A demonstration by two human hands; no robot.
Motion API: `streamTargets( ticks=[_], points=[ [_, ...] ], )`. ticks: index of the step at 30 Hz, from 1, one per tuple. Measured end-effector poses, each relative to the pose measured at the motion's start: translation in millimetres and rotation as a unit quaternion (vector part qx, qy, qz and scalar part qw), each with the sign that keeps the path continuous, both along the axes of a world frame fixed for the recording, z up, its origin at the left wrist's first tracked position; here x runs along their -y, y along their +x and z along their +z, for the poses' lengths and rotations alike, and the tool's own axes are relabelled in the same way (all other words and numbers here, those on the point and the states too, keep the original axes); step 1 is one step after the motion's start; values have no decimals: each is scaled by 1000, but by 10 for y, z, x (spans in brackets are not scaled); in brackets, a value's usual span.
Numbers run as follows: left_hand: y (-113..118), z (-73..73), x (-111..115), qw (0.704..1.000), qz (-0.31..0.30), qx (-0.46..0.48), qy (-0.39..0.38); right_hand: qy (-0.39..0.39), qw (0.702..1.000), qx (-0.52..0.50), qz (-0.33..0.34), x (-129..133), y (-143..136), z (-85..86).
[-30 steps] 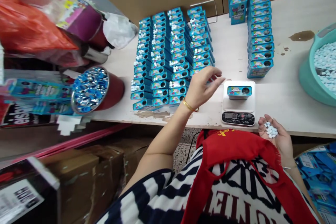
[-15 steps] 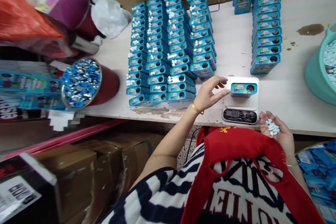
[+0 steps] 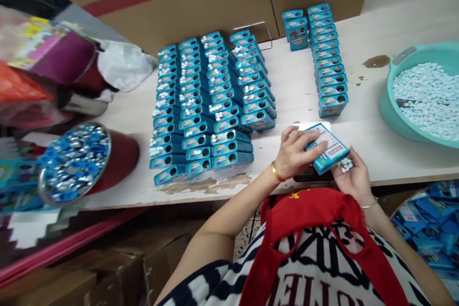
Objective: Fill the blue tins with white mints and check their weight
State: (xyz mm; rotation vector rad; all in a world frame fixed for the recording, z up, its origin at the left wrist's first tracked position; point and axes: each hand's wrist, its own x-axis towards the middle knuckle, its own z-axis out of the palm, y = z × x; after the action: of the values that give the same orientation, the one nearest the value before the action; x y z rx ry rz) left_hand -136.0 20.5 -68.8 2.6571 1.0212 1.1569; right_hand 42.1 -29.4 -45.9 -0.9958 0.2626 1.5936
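Observation:
My left hand (image 3: 296, 153) grips a blue candy box (image 3: 328, 148), tilted over on its side above the scale. The box's far end reaches over my right hand (image 3: 353, 177), which is cupped palm up around several small pale candies (image 3: 346, 165). Most of the white scale (image 3: 325, 127) is hidden beneath the box and my left hand; its dark front panel shows in part. To the left stand close rows of blue candy boxes (image 3: 233, 146) with round holes in their tops, and pale candies lie on many of them.
At the right stands a teal tub (image 3: 389, 100) of pale candies. Another column of boxes (image 3: 333, 105) is beyond the scale. A red bucket (image 3: 120, 158) of shiny wrapped pieces stands left. Below the table's right edge are many blue packets (image 3: 426, 224). Cardboard (image 3: 201, 5) backs the table.
My left hand has taken the candy box off the scale and tipped it toward my right hand. My right hand has come up beside it. The camera view has shifted right and up.

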Motion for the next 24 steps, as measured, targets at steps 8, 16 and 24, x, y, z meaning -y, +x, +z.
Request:
streamTargets(
  ticks=[8, 16, 24],
  points=[
    [-98, -14, 80, 998, 44, -38, -1, -26, 997, -77, 15, -177, -180, 82],
    [-110, -155, 108, 984, 113, -43, 133, -18, 996, -81, 17, -176, -177, 5],
    [-110, -229, 136, 991, 128, 14, 43, -1, 998, -60, 2, -162, -174, -14]
  ],
)
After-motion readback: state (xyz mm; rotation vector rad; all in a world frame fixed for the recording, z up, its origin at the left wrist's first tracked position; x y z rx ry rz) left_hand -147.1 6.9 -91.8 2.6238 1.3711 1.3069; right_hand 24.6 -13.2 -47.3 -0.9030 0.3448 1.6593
